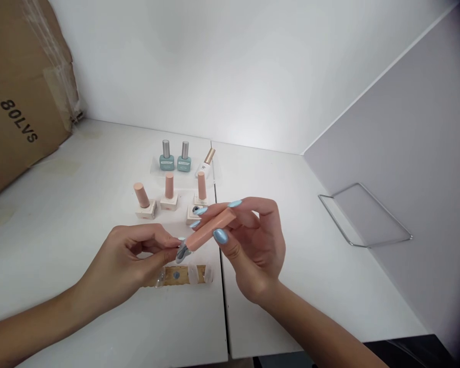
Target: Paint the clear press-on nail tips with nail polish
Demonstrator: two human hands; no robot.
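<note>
My left hand [138,250] pinches a small clear nail tip [181,254] with grey polish on it between thumb and fingers. Held slantwise in my right hand [258,243] is the long pink cap [210,230] of a nail polish brush. Its lower end meets the nail tip, and the bristles are hard to make out there. Just behind the cap, partly covered by my right fingers, stands an uncapped white polish bottle [192,215] with a dark opening. Below my hands lies a tan strip [170,276] carrying clear nail tips [192,273] and a grey-blue dot.
Several pink-capped bottles [169,191] stand behind my hands. Farther back, two teal bottles [166,159] and a tilted white bottle with a gold cap [206,163] sit on a clear tray. A cardboard box [19,92] is at left, a wire frame [387,214] at right.
</note>
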